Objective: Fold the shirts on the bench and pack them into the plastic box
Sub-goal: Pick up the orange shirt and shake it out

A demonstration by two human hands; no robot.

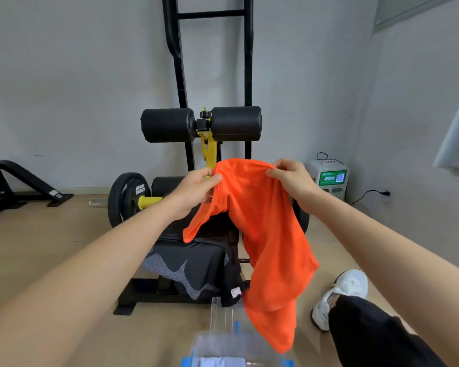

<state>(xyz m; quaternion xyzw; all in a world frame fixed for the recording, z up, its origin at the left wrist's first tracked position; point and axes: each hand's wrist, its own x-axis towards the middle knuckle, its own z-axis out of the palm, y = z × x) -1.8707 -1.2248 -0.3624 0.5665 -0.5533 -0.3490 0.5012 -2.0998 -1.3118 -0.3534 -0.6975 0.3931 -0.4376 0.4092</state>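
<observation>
**Above the counter, an orange shirt is held up for folding**

Above the counter (170, 235), the orange shirt (260, 234) is held aloft by its upper edge, pinched at two spots so the cloth hangs free and its shape can be read. The left hand (196, 188) is closed on the fabric's left side, thumb pressed over the edge; the right hand (289, 176) is closed on the right side, fingers (272, 172) bunched into the cloth. The shirt's lower end dangles just over the plastic box (236, 348), which is set on the floor close to the person, probably so packing needs only a short drop. A dark patterned shirt (194, 266) is left draped on the counter, awaiting its turn. The lift is judged an early step: the garment is not yet squared up, and a flat spread looks needed before any fold.
</observation>
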